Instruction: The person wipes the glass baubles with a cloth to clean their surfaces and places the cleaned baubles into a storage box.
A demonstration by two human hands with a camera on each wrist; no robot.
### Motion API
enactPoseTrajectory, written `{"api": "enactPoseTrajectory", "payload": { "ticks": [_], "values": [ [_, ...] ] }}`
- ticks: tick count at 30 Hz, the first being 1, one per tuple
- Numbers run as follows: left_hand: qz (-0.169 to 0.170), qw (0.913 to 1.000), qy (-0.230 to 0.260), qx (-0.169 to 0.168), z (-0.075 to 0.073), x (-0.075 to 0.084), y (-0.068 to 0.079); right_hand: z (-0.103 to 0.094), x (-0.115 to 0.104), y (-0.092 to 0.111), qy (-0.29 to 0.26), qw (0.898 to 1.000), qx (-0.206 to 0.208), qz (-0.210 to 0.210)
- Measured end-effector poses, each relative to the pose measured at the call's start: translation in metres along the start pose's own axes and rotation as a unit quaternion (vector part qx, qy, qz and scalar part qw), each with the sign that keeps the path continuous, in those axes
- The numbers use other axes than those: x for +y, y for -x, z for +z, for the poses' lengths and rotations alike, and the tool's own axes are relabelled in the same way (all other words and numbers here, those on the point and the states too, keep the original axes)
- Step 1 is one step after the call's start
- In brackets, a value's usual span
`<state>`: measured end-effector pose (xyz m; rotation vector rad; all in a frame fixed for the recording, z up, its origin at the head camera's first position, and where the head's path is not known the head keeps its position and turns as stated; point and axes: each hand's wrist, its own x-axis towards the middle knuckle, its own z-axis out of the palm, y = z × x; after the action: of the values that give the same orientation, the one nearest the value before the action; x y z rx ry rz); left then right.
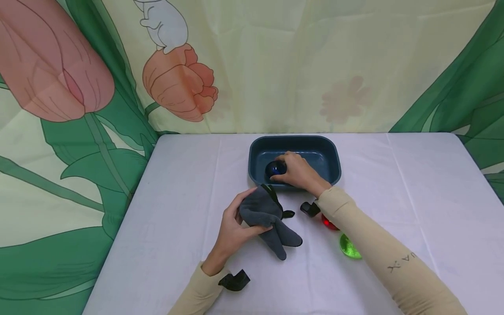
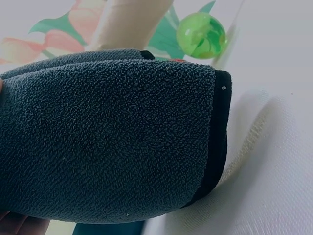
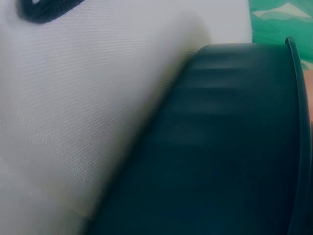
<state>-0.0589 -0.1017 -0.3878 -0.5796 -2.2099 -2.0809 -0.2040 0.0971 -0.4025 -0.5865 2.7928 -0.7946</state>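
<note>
My left hand (image 1: 231, 229) grips a bunched dark grey cloth (image 1: 257, 212) with black edging, held just in front of the blue tray (image 1: 334, 153). Its folded ends hang toward the near side. In the left wrist view the cloth (image 2: 112, 142) fills much of the picture. Reaching into the tray, my right hand (image 1: 298, 171) holds a shiny dark blue ball (image 1: 274, 168) at the tray's left part; whether the ball touches the tray floor, I cannot tell. The right wrist view shows mostly the tray's outer wall (image 3: 220, 142), with the ball out of sight.
A red ball (image 1: 330, 224) and a clear green ball (image 1: 348, 246) lie on the white-covered table (image 1: 185, 197), both partly hidden by the right sleeve. Black wrist mounts sit at both cuffs. Behind the table hangs a flower-patterned curtain (image 1: 275, 78).
</note>
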Motion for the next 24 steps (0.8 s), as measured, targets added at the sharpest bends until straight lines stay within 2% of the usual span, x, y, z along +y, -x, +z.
{"api": "enactPoseTrajectory", "payload": {
  "ticks": [14, 24],
  "values": [
    [0.0, 1.0, 0.008, 0.0, 0.001, 0.001, -0.001, -0.011, -0.007, 0.01, -0.045, 0.999, 0.015, -0.003],
    [0.004, 1.0, 0.008, 0.0, 0.002, 0.0, -0.001, -0.024, -0.007, 0.02, -0.043, 0.999, 0.021, -0.022]
  ]
}}
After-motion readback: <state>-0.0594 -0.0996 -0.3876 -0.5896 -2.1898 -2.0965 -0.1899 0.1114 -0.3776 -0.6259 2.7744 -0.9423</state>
